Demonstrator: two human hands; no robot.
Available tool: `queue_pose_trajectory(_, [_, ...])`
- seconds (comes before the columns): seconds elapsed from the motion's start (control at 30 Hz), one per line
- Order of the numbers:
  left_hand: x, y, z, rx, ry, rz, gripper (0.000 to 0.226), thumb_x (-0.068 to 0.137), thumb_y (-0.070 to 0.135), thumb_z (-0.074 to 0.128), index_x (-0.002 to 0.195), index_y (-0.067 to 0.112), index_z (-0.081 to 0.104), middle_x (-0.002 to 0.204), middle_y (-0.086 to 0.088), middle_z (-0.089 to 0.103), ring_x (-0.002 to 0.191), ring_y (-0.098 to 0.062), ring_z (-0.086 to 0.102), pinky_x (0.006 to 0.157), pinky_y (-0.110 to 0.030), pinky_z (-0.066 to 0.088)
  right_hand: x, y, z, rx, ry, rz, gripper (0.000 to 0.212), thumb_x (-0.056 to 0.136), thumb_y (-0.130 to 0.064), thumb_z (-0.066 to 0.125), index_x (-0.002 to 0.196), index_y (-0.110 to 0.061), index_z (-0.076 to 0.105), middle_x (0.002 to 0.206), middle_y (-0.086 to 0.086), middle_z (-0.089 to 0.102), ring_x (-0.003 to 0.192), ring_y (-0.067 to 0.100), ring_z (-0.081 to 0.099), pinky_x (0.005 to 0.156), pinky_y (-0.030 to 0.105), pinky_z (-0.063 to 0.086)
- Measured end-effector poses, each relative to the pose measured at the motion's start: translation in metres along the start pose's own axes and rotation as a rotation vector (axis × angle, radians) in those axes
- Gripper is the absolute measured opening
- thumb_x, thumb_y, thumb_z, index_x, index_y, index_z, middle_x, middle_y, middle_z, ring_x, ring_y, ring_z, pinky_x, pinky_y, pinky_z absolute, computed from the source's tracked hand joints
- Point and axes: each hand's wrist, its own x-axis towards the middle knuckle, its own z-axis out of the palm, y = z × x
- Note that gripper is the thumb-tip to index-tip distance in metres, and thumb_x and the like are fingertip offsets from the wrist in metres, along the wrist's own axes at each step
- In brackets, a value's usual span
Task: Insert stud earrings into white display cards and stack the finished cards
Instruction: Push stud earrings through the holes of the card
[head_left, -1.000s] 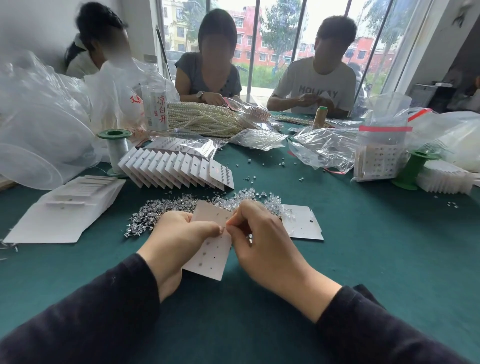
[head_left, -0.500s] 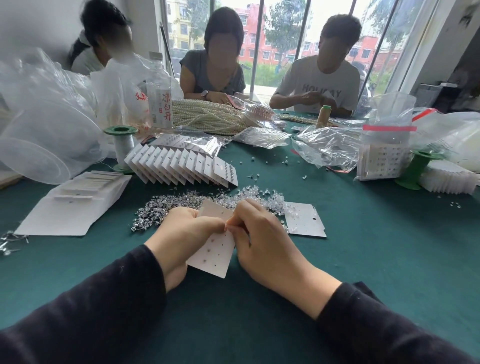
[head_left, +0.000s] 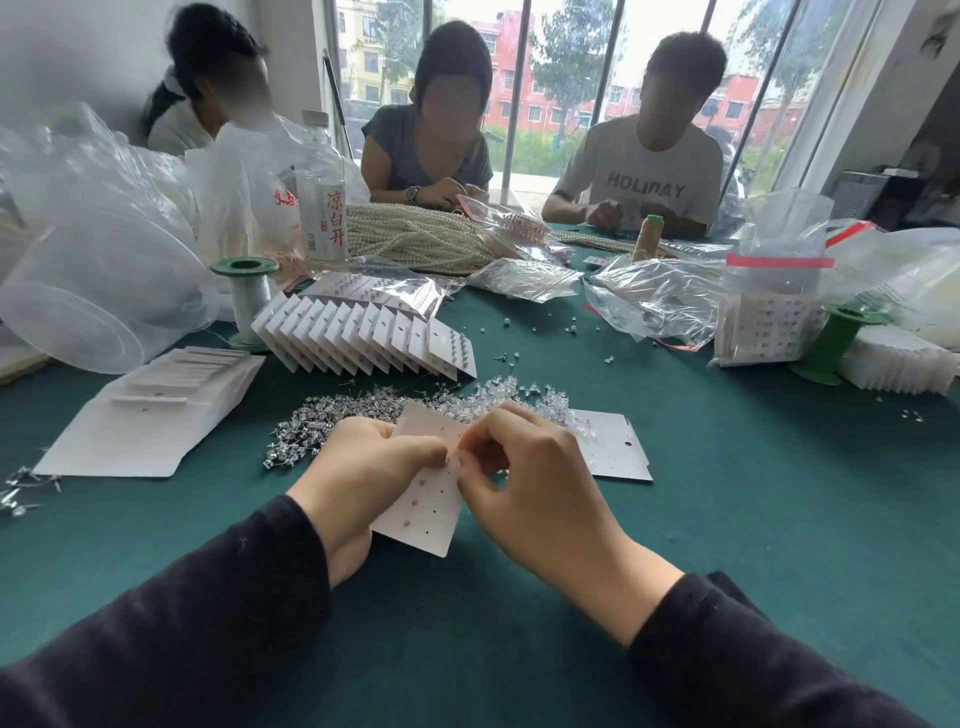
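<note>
Head view: one card in hand at frame centre, all else on the green table.
Card: white card (head_left: 423, 499) held tilted above the table (head_left: 753, 519), just below the middle of the frame; a few studs sit in its left column, other holes look bare.
Left hand: left hand (head_left: 358, 470) closed on the card's left edge, thumb and forefinger pinched over the upper part.
Right hand: right hand (head_left: 524, 475) pinched shut at the card's upper middle, fingertips meeting the left thumb; whether a stud is between them I cannot tell, it is hidden.
Step, as judged: seating a stud in a hole near the top.
Studs: loose pile (head_left: 363, 415) just above the hands, clear backs (head_left: 524, 395) to its right.
Spare card: blank card (head_left: 613, 447) flat at centre right, partly under the right hand.
Done cards: fanned row (head_left: 363, 338) upper left of centre.
Risk, drop: a tiny stud could slip from the pinch and be lost in the pile or roll across the cloth.
Risk, miss: with the fingers hiding the hole, the post could miss and dent or tear the card.
Risk, bend: too hard a pinch on the tilted card may crease it or pop out seated studs.
Risk, sleeve: a dark sleeve (head_left: 753, 654) dragging forward could scatter the pile.
</note>
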Motion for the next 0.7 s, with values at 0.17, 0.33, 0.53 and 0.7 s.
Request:
queue_pose_trajectory(0.17, [0.0023, -0.0010, -0.0007, 0.026, -0.005, -0.002, 0.022, 0.076, -0.004, 0.063, 0.058, 0.006, 0.056, 0.040, -0.002, 0.059, 0.035, -0.013, 0.057, 0.033, -0.017, 0.041, 0.0002, -0.0015, 0.0025, -0.029, -0.038, -0.014, 0.005, 0.080, -0.005, 0.059, 0.076, -0.005, 0.061, 0.077, 0.005, 0.057, 0.067, 0.020, 0.054, 0.066, 0.037, 0.047])
queue_pose_trajectory(0.33, [0.0047, -0.0014, -0.0013, 0.025, -0.026, -0.006, 0.019, 0.077, -0.006, 0.060, 0.060, 0.004, 0.057, 0.040, -0.003, 0.058, 0.034, -0.013, 0.057, 0.032, -0.015, 0.039, 0.0004, -0.0012, 0.0034, -0.064, -0.052, -0.056, 0.006, 0.081, -0.004, 0.057, 0.076, -0.004, 0.060, 0.077, 0.007, 0.055, 0.066, 0.025, 0.053, 0.062, 0.036, 0.044])
queue_pose_trajectory(0.53, [0.0022, -0.0026, -0.0060, 0.036, -0.055, -0.019, 0.012, 0.076, -0.003, 0.062, 0.066, 0.004, 0.060, 0.048, -0.004, 0.062, 0.040, -0.014, 0.060, 0.036, -0.018, 0.045, -0.0022, -0.0052, 0.0027, -0.070, -0.060, -0.084, 0.006, 0.080, 0.000, 0.057, 0.076, -0.002, 0.060, 0.075, 0.007, 0.055, 0.062, 0.020, 0.049, 0.059, 0.024, 0.038])
queue_pose_trajectory(0.7, [0.0001, -0.0029, -0.0069, 0.049, -0.041, -0.007, 0.004, 0.075, 0.000, 0.064, 0.075, 0.003, 0.062, 0.058, -0.007, 0.064, 0.046, -0.015, 0.062, 0.042, -0.022, 0.049, -0.0046, -0.0078, 0.0021, -0.079, -0.051, -0.099, 0.004, 0.079, 0.002, 0.057, 0.077, 0.001, 0.060, 0.075, 0.008, 0.056, 0.062, 0.020, 0.049, 0.059, 0.026, 0.039])
